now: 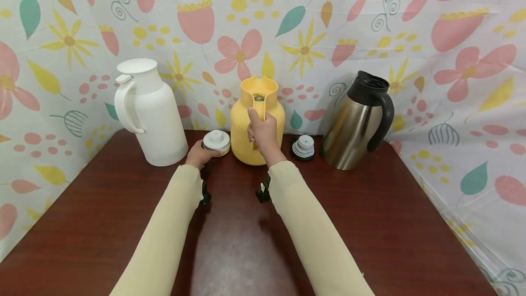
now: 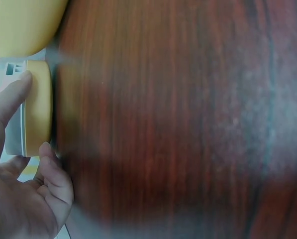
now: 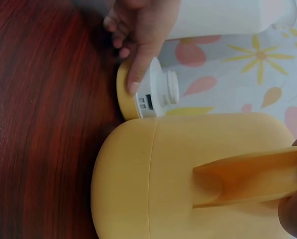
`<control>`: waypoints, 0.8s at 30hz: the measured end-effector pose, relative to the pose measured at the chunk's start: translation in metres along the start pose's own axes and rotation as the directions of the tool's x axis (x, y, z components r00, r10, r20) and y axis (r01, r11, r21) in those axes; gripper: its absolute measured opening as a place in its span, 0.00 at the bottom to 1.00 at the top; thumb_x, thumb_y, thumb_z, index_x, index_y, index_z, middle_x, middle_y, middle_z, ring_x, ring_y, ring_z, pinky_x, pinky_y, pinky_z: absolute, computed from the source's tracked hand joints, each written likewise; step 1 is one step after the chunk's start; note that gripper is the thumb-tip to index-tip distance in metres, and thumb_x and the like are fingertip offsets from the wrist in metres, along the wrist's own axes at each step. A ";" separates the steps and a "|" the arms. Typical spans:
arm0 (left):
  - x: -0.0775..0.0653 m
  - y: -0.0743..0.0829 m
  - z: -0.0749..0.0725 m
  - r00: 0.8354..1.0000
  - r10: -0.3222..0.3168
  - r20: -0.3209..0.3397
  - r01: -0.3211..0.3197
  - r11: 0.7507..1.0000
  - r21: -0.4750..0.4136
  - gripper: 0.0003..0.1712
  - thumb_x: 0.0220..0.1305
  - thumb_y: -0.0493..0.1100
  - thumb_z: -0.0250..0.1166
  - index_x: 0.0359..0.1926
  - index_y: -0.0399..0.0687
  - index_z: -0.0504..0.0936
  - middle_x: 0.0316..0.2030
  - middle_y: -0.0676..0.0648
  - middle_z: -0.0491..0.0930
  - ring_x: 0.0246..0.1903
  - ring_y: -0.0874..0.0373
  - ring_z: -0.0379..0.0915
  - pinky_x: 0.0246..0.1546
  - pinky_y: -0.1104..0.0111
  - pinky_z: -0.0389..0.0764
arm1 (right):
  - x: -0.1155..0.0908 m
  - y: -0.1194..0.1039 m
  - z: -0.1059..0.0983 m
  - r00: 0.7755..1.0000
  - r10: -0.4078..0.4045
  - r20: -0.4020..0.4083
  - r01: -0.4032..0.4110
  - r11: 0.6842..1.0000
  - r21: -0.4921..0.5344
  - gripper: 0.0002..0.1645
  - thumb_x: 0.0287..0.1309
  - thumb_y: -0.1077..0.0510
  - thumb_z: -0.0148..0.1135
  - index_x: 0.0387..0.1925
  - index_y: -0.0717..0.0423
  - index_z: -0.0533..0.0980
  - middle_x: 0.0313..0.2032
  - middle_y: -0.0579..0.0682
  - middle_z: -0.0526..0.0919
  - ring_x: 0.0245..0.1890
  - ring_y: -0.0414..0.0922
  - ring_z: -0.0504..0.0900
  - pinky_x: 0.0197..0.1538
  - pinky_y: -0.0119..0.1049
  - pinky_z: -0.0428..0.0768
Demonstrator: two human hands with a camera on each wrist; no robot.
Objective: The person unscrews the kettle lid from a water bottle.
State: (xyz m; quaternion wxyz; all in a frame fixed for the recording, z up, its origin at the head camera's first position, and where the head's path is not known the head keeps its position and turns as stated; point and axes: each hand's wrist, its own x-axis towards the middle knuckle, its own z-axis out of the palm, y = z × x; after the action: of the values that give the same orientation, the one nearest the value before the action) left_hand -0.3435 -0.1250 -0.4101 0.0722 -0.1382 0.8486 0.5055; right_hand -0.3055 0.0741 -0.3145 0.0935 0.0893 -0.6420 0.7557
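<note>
A yellow thermos jug (image 1: pixel 240 127) stands upright at the back middle of the table, its top uncovered. My right hand (image 1: pixel 264 132) grips the jug's handle (image 3: pixel 243 174), thumb up near its top. Just left of the jug lies its lid (image 1: pixel 216 140), upside down, with a yellow base and a white stopper facing up. My left hand (image 1: pixel 200 154) holds this lid by its side; in the left wrist view the thumb presses one side of the lid (image 2: pixel 38 109) and the other fingers curl at its lower edge. The right wrist view shows the lid right against the jug's base.
A white thermos jug (image 1: pixel 158 118) with its top on stands at the left. On the right is a steel thermos jug (image 1: pixel 349 127) with a black handle, and a black-and-white lid (image 1: pixel 304 147) lies upside down beside it. Patterned cloth (image 1: pixel 304 26) hangs behind the dark wooden table (image 1: pixel 234 232).
</note>
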 end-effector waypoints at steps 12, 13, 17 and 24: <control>0.000 0.002 -0.003 1.000 0.014 0.028 -0.017 0.996 0.089 0.55 0.62 0.52 0.71 0.81 0.47 0.50 0.78 0.38 0.59 0.70 0.39 0.66 0.64 0.46 0.76 | -0.003 0.000 -0.003 1.000 0.006 0.000 -0.006 0.999 -0.053 0.24 0.73 0.49 0.55 0.19 0.52 0.68 0.07 0.41 0.67 0.08 0.38 0.66 0.19 0.30 0.71; 0.000 0.002 -0.003 0.999 0.017 0.027 -0.020 0.995 0.095 0.55 0.62 0.52 0.71 0.81 0.47 0.50 0.78 0.38 0.59 0.70 0.39 0.66 0.63 0.46 0.76 | -0.003 0.000 -0.003 1.000 0.010 0.001 -0.010 0.999 -0.052 0.24 0.73 0.50 0.56 0.19 0.52 0.68 0.07 0.41 0.67 0.08 0.38 0.66 0.19 0.30 0.72; -0.001 0.003 -0.004 0.999 0.029 0.028 -0.031 0.996 0.085 0.56 0.62 0.52 0.72 0.81 0.47 0.49 0.78 0.38 0.58 0.71 0.39 0.65 0.64 0.45 0.76 | -0.002 -0.002 -0.004 0.999 0.033 -0.015 -0.034 0.998 -0.060 0.24 0.71 0.49 0.58 0.19 0.52 0.69 0.07 0.42 0.68 0.09 0.38 0.68 0.20 0.31 0.73; -0.007 -0.003 -0.005 0.998 0.024 0.062 -0.021 0.999 -0.046 0.57 0.65 0.49 0.69 0.83 0.46 0.42 0.79 0.36 0.53 0.69 0.38 0.66 0.63 0.47 0.76 | -0.009 0.002 -0.005 0.992 0.088 -0.088 -0.098 0.989 -0.113 0.23 0.67 0.42 0.65 0.23 0.53 0.75 0.12 0.40 0.76 0.17 0.37 0.78 0.34 0.31 0.83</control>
State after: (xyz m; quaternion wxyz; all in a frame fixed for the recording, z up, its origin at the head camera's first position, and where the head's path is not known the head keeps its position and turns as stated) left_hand -0.3364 -0.1299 -0.4080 0.0901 -0.1143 0.8358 0.5294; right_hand -0.2974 0.0782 -0.3192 0.0895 0.0224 -0.6844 0.7233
